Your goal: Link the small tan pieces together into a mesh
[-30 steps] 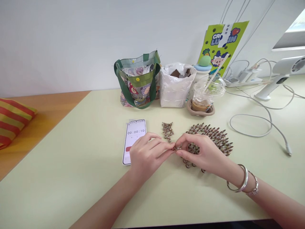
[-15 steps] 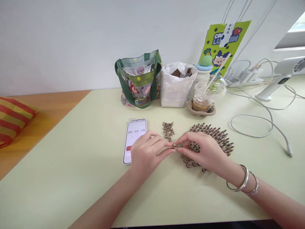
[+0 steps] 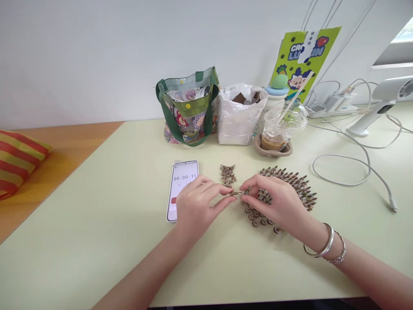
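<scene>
Both my hands meet over the pale green table (image 3: 129, 241). My left hand (image 3: 196, 206) and my right hand (image 3: 274, 202) pinch the two ends of one small brown metal part (image 3: 236, 193) between thumb and fingers. Under and behind my right hand lies a spread of several small brown round parts (image 3: 290, 185). A smaller cluster of the same parts (image 3: 227, 174) lies just beyond my fingertips. Bracelets circle my right wrist.
A phone (image 3: 180, 189) showing a timer lies left of my left hand. Behind stand a green cartoon tote bag (image 3: 189, 107), a white bag (image 3: 238, 116), a lidded iced drink (image 3: 279, 129) and a green paper bag (image 3: 300, 56). White cables (image 3: 351, 168) trail at right.
Both hands have shifted slightly away from me, still holding the small part between them. The phone timer has gone from 10 to 11.
</scene>
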Motion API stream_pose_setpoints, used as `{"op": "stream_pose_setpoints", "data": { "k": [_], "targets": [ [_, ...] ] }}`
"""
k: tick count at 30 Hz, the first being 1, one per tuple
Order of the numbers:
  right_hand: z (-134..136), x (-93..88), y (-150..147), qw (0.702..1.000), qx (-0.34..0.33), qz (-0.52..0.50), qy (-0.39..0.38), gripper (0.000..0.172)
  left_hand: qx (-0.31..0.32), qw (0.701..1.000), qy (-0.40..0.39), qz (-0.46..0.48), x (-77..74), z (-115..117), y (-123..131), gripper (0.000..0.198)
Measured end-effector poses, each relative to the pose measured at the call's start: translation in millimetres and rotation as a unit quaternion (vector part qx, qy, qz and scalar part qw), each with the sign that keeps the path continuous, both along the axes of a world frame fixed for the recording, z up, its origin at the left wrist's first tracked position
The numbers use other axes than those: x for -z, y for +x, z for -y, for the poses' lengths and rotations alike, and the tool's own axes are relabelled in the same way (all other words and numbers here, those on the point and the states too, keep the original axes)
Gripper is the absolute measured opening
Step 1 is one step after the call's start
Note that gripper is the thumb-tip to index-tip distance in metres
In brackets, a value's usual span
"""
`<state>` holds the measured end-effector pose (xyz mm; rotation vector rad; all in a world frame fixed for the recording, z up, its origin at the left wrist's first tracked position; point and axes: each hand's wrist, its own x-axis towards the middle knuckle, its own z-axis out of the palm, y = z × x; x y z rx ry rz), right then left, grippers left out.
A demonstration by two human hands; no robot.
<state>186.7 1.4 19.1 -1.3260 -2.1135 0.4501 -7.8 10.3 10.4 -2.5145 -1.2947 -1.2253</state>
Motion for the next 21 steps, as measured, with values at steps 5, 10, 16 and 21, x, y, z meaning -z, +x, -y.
{"op": "stream_pose_setpoints", "data": {
  "k": [5, 10, 16, 21],
  "targets": [
    [-0.8, 1.1, -1.6, 0.999, -0.02, -0.031, -0.034, 0.01, 0.022, 0.999, -0.033, -0.005, -0.7, 1.3, 1.0, 0.016],
    [0.7, 3.8, -3.7, 0.998, -0.043, -0.046, -0.018, 0.005, 0.055, 0.996, -0.075, 0.012, -0.7, 1.3, 1.3, 0.017],
    [2.6, 5.5, -3.7, 0.994, -0.069, -0.077, 0.033, 0.002, 0.072, 0.979, -0.187, 0.042, -1.5, 2.0, 0.7, 0.016],
    [2.4, 9.1, -3.4, 0.991, -0.079, -0.065, 0.09, 0.006, 0.075, 0.968, -0.233, 0.057, -2.4, 3.3, -0.4, 0.016]
  ]
}}
